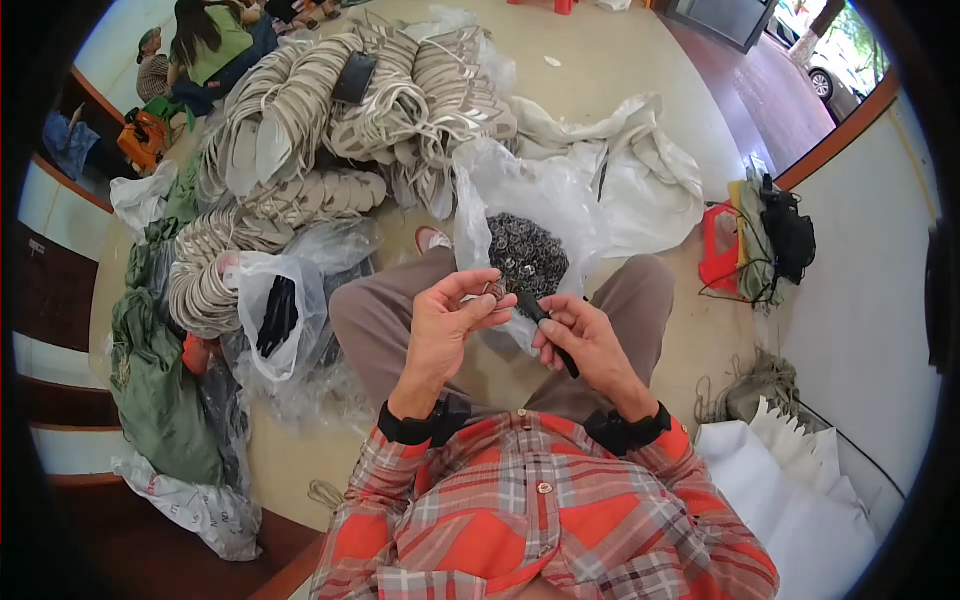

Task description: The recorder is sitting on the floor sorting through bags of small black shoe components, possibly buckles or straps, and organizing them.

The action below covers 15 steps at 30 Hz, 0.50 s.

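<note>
My left hand is closed in a pinch on a small metal buckle above my lap. A short black strap is gripped between the thumb and fingers of my right hand. The strap's upper end reaches close to the buckle; whether it passes through the buckle is too small to tell. Just beyond both hands, between my knees, a clear plastic bag stands open with many loose dark metal buckles in it.
Bundled beige shoe uppers are heaped ahead and to the left. Nearer, another plastic bag holds black straps. A white sack and red stool lie to the right. Other people sit at the far left.
</note>
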Each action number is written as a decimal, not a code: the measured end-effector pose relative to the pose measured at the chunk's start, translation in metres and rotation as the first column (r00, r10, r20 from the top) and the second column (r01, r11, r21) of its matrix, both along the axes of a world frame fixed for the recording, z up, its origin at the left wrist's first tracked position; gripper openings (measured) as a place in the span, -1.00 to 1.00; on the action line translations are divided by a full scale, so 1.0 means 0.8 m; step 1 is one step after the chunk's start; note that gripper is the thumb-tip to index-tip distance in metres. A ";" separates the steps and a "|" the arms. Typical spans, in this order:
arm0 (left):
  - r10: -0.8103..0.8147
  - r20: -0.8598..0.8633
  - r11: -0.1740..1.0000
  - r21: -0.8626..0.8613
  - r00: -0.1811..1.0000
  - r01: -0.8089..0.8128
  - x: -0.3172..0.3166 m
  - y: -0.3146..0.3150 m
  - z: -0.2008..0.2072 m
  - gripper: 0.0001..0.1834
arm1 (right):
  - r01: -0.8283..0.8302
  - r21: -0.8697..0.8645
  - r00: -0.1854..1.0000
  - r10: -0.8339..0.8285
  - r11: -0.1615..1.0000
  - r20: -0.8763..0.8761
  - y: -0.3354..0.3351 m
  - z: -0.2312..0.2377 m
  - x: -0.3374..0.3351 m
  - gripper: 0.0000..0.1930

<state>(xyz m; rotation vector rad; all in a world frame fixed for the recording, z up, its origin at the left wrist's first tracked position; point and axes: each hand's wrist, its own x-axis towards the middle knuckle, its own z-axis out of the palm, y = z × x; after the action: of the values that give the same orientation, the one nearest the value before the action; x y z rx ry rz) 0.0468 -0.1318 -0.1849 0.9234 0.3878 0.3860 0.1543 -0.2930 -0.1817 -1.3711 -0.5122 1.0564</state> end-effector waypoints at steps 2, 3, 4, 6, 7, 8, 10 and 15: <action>0.002 -0.029 1.000 0.027 1.000 -0.001 -0.009 -0.004 -0.004 -0.71 | -0.026 0.015 0.999 0.026 1.000 -0.035 0.001 -0.004 -0.004 -0.74; 0.001 -0.047 0.998 0.062 0.999 0.002 -0.012 -0.006 -0.005 -0.71 | -0.048 0.038 0.997 0.050 0.998 -0.056 0.001 -0.004 -0.005 -0.75; 0.001 -0.046 0.998 0.062 0.999 0.002 -0.015 -0.007 -0.005 -0.71 | -0.048 0.038 0.997 0.050 0.998 -0.056 0.000 -0.003 -0.005 -0.75; -0.024 -0.064 0.996 0.089 0.998 0.030 -0.024 -0.010 -0.006 -0.72 | -0.046 0.023 0.997 0.047 0.999 -0.060 -0.003 0.000 -0.012 -0.78; -0.025 -0.063 0.995 0.090 0.998 0.031 -0.027 -0.011 -0.007 -0.72 | -0.045 0.024 0.997 0.046 0.999 -0.060 -0.004 0.002 -0.013 -0.78; -0.030 -0.053 0.994 0.108 0.998 0.035 -0.030 -0.012 -0.009 -0.72 | -0.053 0.005 0.997 0.053 0.999 -0.055 -0.005 0.003 -0.016 -0.79; -0.035 -0.042 0.991 0.127 0.999 0.040 -0.036 -0.014 -0.014 -0.73 | -0.061 -0.012 0.997 0.060 0.998 -0.049 -0.007 0.004 -0.021 -0.80; -0.062 -0.010 0.990 0.130 0.998 0.063 -0.037 -0.015 -0.019 -0.74 | -0.133 0.001 0.986 0.133 0.991 -0.097 -0.008 0.005 -0.023 -0.79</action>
<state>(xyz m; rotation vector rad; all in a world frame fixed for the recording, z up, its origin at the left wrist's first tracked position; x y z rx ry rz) 0.0169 -0.1442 -0.2002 1.0619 0.3411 0.3544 0.1355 -0.2998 -0.1780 -1.2977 -0.5355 1.2276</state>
